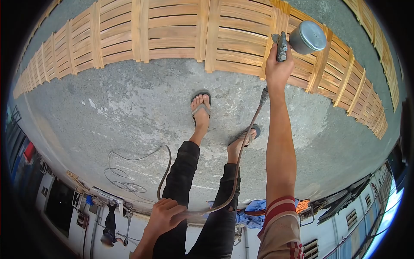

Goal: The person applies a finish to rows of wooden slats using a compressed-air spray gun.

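Observation:
A spray gun (281, 46) with a round grey metal cup (311, 37) is gripped in my right hand (279, 69), arm stretched forward over the slatted wooden panels (243, 36). From beneath that hand a brown air hose (254, 116) runs back toward my body. My left hand (164, 216) is wrapped around the hose near my left thigh. Beyond it the hose rises and trails off to loose coils on the floor. Whether my finger presses the gun's trigger cannot be made out.
The wooden panels lie in a long row on the rough concrete floor (142, 103). Another row of panels (379, 43) lies at the upper right. Loose hose coils (125, 183) rest left of my legs. Behind are blue cloth (254, 218), a white wall and another person (111, 224).

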Tool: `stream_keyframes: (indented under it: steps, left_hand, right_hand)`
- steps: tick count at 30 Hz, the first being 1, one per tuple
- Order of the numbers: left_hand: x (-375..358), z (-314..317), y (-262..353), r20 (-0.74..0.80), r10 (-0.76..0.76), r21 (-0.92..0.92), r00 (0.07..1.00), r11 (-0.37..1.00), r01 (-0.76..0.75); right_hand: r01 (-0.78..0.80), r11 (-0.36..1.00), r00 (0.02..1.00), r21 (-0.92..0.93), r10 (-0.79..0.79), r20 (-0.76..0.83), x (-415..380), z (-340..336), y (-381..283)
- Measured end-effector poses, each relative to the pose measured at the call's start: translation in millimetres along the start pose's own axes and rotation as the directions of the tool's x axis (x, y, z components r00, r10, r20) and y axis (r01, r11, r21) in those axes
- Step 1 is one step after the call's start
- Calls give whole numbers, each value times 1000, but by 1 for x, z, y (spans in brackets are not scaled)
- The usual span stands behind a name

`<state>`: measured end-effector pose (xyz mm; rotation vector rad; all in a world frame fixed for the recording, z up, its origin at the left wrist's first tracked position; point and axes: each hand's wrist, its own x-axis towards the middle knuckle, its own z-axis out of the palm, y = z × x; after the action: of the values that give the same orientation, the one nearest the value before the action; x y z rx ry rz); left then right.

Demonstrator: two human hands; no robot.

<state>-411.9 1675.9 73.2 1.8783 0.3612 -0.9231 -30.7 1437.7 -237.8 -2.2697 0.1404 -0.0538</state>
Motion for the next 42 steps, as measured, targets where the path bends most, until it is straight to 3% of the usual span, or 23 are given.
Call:
stream_keyframes:
  steps: [4,7,11,15,18,21,24,25,28,35,39,42]
  left_hand:
    - [-2,5,-6,-17,13,15,1000,1000,-12]
    - [-3,10,-7,-19,5,21,1000,1000,-5]
    - [-5,17,-8,-3,8,-6,1000,1000,-8]
    - [-4,12,-3,38,1,-4,999,1000,-1]
    - [-7,12,-7,34,5,-2,999,1000,-5]
    - [-10,10,-9,26,-11,0,1000,1000,11]
    - [-11,10,-13,15,-26,11,1000,1000,26]
    - [-12,10,-15,16,-27,16,1000,1000,27]
    - [-10,13,-19,18,-28,23,999,999,28]
    - [-15,13,-21,18,-30,47,999,998,29]
    - [-19,18,-22,-8,-40,23,999,999,40]
    - [-22,27,-25,-1,-47,-10,999,999,47]
  right_hand:
    - [40,997,996,-67,-45,-75,-5,1,18]
    - [-39,999,999,-20,40,29,-16,-2,10]
    - [37,992,996,122,-47,80,-30,15,17]
    - [-235,883,946,406,112,305,-46,17,7]
    - [-279,883,929,376,150,338,-49,10,-4]
    - [-213,902,959,375,120,255,-48,10,14]
    - [-115,973,990,199,96,101,-45,7,40]
    - [1,998,1000,69,-2,18,-45,2,40]
    - [-49,999,998,-17,48,-34,-46,-8,47]
    - [56,998,996,11,-55,-69,-62,5,52]
    - [-11,981,998,193,-1,63,-78,13,38]
    - [-150,948,966,279,81,246,-86,10,33]
